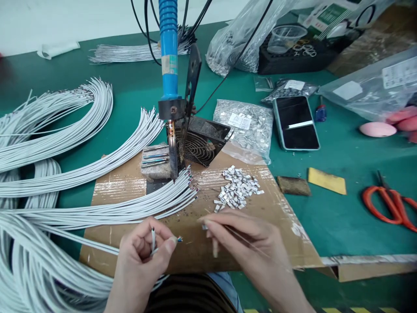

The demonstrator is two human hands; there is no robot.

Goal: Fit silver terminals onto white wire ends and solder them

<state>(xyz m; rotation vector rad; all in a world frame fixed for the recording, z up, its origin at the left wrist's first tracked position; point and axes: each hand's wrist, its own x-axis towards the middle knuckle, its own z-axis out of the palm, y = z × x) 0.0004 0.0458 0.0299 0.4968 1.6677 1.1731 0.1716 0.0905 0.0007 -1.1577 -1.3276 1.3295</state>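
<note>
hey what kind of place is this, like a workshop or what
Probably a small electronics assembly bench for soldering cable ends. A blue-handled soldering iron is clamped above a fan, bundles of white wires cover the green table, and small metal connectors lie heaped on cardboard.

Bare cardboard (195,243) between hands; soldering iron (169,87), cable fan (137,204) block ahead.

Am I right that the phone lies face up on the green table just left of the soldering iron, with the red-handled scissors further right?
Not quite: the head view shows the phone lying right of the soldering iron, not left. It is face up on the green table, and the red-handled scissors are further right.
</note>
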